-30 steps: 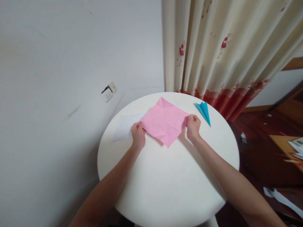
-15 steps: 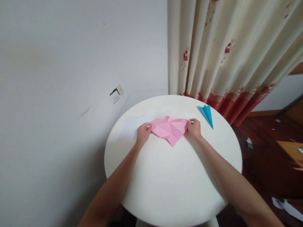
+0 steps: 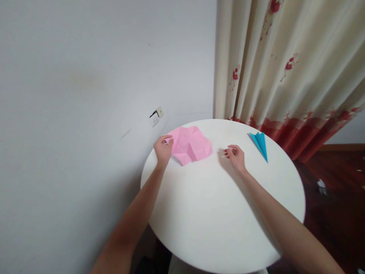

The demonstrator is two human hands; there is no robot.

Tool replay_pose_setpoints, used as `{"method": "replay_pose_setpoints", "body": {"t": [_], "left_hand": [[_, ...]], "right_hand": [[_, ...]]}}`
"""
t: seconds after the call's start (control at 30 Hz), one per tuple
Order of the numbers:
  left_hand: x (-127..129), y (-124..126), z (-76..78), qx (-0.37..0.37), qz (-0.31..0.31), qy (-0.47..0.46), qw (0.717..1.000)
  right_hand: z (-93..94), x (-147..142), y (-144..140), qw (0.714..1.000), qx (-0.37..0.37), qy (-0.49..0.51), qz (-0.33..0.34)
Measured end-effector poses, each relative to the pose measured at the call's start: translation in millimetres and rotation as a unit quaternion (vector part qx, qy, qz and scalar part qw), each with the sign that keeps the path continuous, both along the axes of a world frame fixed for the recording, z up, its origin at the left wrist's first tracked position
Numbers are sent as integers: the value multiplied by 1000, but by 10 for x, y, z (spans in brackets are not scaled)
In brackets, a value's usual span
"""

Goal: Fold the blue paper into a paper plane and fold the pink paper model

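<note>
A creased sheet of pink paper point(image 3: 191, 144) lies toward the left rear of the round white table point(image 3: 216, 213). My left hand point(image 3: 163, 150) pinches its left edge between thumb and fingers. To the right of the sheet, apart from it, my right hand point(image 3: 236, 157) hovers low over the tabletop with nothing in it, fingers loosely curled and apart. Farther right, a folded blue paper plane point(image 3: 260, 145) rests near the table's rear edge, its point toward me. The white sheet seen earlier at the left does not show now.
A pale wall point(image 3: 85, 114) with a socket point(image 3: 154, 119) borders the table on the left. Cream curtains point(image 3: 265, 76) with red flowers and a red hem hang behind it. White scraps point(image 3: 321, 186) lie on the dark floor at the right.
My right hand has let go of the pink paper. My left hand has carried it leftward, and it is spread wider, over where the white sheet lay. The view has shifted slightly left.
</note>
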State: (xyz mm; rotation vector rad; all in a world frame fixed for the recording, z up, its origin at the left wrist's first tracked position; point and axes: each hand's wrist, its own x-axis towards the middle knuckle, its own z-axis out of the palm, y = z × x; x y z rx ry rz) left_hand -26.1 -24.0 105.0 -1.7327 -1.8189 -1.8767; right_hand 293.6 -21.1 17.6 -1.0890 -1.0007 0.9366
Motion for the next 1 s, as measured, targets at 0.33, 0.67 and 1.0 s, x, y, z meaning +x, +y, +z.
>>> {"method": "replay_pose_setpoints", "body": {"t": [0.33,0.67,1.0], "left_hand": [[-468,-122,505,117,-148,419,888],[-129,-284,-584,-174,-363,501,766],[-237,199,-557,-349,-6,380,857]], "right_hand": [[-8,-13,-5,1000,-21,-7,-7],[-6,-49,-15,999,-31,-21,1],[-113,-75,21,998,-26,-58,30]]}}
